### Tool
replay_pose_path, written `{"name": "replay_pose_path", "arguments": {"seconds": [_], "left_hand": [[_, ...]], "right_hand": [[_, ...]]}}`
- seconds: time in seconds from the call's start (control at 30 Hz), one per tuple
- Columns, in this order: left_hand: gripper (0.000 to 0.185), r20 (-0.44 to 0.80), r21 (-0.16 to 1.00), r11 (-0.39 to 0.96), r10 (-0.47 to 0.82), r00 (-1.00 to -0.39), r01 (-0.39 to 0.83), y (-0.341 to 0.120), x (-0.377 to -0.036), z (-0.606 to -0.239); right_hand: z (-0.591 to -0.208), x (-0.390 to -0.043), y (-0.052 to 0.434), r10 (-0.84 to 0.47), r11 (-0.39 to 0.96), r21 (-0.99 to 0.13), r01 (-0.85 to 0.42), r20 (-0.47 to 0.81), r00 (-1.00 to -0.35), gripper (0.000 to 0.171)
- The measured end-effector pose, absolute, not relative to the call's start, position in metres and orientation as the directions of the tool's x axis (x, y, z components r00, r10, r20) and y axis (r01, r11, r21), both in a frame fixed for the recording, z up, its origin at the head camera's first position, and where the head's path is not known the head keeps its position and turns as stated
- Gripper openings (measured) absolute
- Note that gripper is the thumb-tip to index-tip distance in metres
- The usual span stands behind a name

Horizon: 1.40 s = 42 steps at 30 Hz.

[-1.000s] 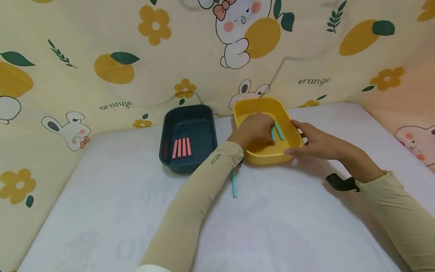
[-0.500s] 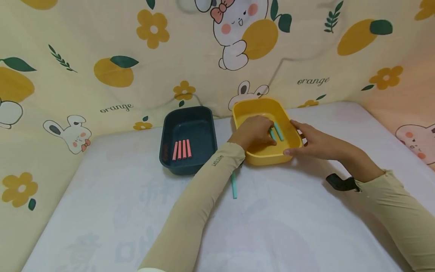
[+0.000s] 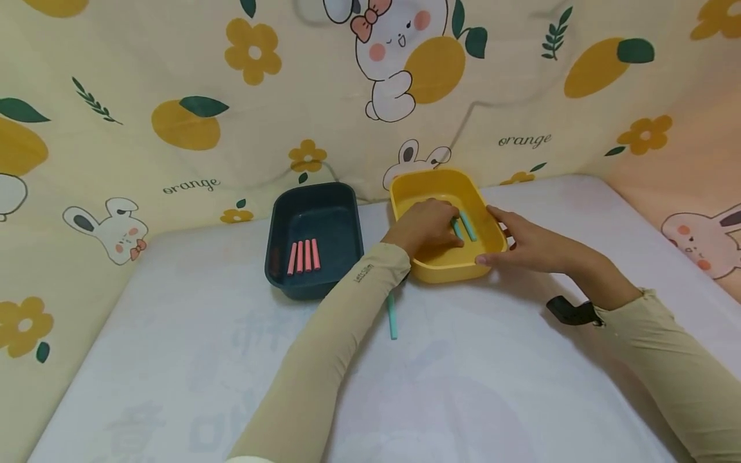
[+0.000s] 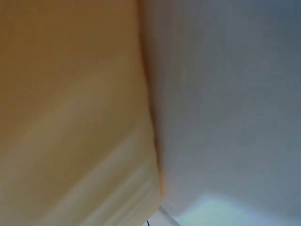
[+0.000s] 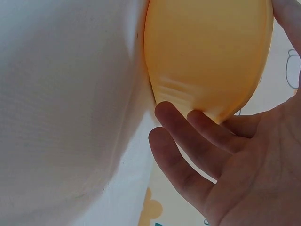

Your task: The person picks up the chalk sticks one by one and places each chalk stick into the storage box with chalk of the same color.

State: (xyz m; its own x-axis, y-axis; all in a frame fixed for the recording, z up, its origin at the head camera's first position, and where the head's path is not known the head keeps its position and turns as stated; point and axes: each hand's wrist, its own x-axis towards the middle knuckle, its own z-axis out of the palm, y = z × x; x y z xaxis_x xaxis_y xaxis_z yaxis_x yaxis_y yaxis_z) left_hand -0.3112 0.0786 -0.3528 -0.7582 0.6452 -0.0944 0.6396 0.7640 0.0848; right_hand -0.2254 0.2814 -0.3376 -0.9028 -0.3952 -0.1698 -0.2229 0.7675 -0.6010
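Observation:
My left hand (image 3: 425,225) reaches down inside a yellow plastic bin (image 3: 454,273), its fingers curled at a thin teal stick (image 3: 457,227). Beside that lies a second teal stick (image 3: 468,226), nearly parallel on the bin floor. My right hand (image 3: 523,241) grips the bin's right side, thumb at the near corner and fingers at the rim. From the right wrist view, the bin's outer wall (image 5: 207,52) shows with several fingertips at its lower edge. The left wrist view holds only the blurred bin wall (image 4: 80,117) and white cloth; the left hand is hidden there.
A dark navy bin (image 3: 315,222) stands to the left with several pink sticks (image 3: 303,256) lined up inside. Another teal stick (image 3: 392,318) lies on the white table (image 3: 463,386), partly under the left forearm. A printed fabric backdrop (image 3: 324,77) rises directly behind both bins.
The head view has shifted slightly. The teal stick at the left fingertips leans a little more than before; both hands stay at the yellow bin.

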Motion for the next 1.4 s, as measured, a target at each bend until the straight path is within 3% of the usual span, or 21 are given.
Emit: {"name": "replay_pose_path", "arguments": {"seconds": [0.2, 0.5, 0.73, 0.93, 1.13, 1.4], "left_hand": [[0.048, -0.112, 0.03, 0.76, 0.648, -0.754, 0.649, 0.08, -0.31, -0.35], [0.063, -0.089, 0.052, 0.75, 0.662, -0.744, 0.66, 0.075, -0.31, -0.349], [0.05, 0.06, 0.272, 0.694, 0.679, -0.732, 0.666, 0.06, -0.295, -0.338], [0.046, 0.067, 0.299, 0.635, 0.73, -0.68, 0.712, 0.038, -0.269, -0.323], [0.04, 0.144, 0.438, 0.527, 0.759, -0.635, 0.728, 0.005, -0.238, -0.318], [0.037, 0.144, 0.515, 0.493, 0.756, -0.638, 0.701, -0.026, -0.205, -0.325]], "right_hand": [[-0.336, -0.226, 0.282, -0.404, 0.761, -0.607, -0.23, -0.166, -0.9, 0.104], [-0.337, -0.227, 0.279, -0.408, 0.751, -0.62, -0.226, -0.167, -0.897, 0.103], [-0.334, -0.226, 0.279, -0.39, 0.77, -0.602, -0.211, -0.182, -0.903, 0.105], [-0.336, -0.227, 0.277, -0.411, 0.739, -0.637, -0.219, -0.168, -0.896, 0.102], [-0.338, -0.228, 0.277, -0.416, 0.732, -0.644, -0.22, -0.167, -0.894, 0.103], [-0.335, -0.227, 0.278, -0.386, 0.754, -0.629, -0.191, -0.189, -0.903, 0.106]]}}
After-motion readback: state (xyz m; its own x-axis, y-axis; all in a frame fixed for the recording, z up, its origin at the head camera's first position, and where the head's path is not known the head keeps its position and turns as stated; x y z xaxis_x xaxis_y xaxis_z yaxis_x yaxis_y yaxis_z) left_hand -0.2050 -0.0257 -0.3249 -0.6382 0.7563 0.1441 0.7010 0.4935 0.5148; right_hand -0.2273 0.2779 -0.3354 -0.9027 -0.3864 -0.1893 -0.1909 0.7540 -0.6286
